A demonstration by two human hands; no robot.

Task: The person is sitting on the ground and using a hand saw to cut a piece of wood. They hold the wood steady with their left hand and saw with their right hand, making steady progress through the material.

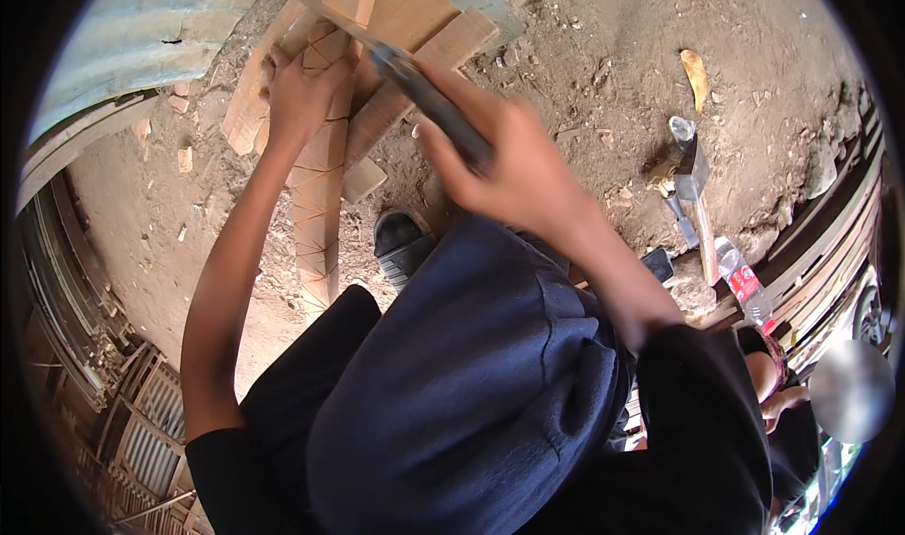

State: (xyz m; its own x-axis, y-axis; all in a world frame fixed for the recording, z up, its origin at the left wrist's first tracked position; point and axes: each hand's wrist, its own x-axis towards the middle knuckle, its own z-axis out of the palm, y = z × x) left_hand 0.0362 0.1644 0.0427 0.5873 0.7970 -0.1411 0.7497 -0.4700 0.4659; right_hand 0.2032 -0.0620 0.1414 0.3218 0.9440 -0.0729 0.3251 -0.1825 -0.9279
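Observation:
My right hand (500,167) grips the dark, blue-tipped handle (429,101) of a long-bladed tool, its thin blade (316,7) reaching up and left over the wood. My left hand (302,97) holds a long wooden piece (316,214) scored with criss-cross lines; its fingers wrap round the upper part. This piece lies across wider wooden boards (415,2) on the dirt ground. A small wood block (363,180) lies beside it, above my sandalled foot (401,247).
A hammer-like tool (691,177), chisel (681,222), plastic bottle (743,280) and yellow peel (696,78) lie to the right on dirt (603,54). Corrugated metal (123,35) is upper left, stacked planks (66,280) lower left. A seated person (782,412) is at lower right.

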